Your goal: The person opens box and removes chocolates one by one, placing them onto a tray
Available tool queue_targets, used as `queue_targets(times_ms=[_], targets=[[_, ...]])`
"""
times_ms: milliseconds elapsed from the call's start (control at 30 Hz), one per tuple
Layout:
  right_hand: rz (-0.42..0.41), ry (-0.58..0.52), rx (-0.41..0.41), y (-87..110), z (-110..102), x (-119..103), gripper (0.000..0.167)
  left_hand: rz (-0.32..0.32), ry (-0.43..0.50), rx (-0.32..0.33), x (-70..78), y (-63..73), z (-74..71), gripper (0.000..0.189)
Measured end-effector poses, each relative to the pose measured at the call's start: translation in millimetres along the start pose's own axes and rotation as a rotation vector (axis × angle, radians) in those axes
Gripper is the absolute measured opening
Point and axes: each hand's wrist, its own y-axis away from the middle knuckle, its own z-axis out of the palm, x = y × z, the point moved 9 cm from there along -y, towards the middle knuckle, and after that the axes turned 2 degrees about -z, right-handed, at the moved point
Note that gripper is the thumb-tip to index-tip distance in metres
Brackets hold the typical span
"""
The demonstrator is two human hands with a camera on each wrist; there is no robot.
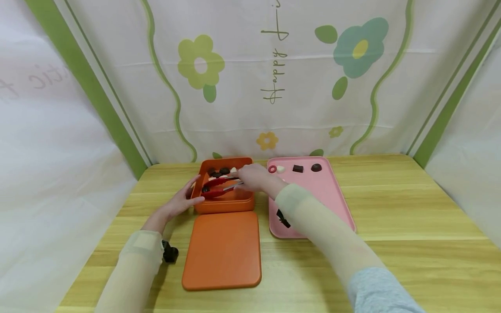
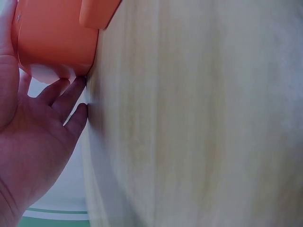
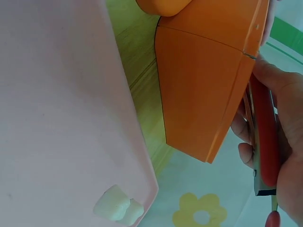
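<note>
My right hand [image 1: 254, 177] grips red-and-metal tongs [image 1: 214, 194] and reaches over the open orange box [image 1: 223, 208]. The red tong tips are down inside the box, spread around a small dark piece [image 1: 205, 189] at its left wall. Several dark and white chocolate-like pieces [image 1: 224, 171] lie toward the back of the box. In the right wrist view the red tong handle [image 3: 266, 137] lies along my palm, above the box's rim. My left hand [image 1: 181, 203] rests against the box's left side, its fingers and thumb spread; in the left wrist view fingertips touch the orange wall [image 2: 57, 42].
An orange lid [image 1: 222, 252] lies flat in front of the box. To the right is a pink tray [image 1: 325, 195] with a red ring [image 1: 272, 169], a white piece [image 1: 280, 169], a dark block [image 1: 298, 168] and a dark dome [image 1: 316, 167] along its back. A patterned curtain [image 1: 235, 108] hangs behind the table.
</note>
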Motion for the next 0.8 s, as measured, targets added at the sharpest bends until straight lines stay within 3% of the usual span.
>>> queue_targets(times_ms=[467,800], targets=[[-0.011,-0.022,0.029,1.2,0.4,6.0,0.04,-0.005,0.002,0.0,0.1,-1.3,2.2,0.08],[0.019,-0.074,0.018,20.1,-9.1,19.1,0.052,0.014,0.007,-0.005,1.9,-0.1,2.1,0.082]])
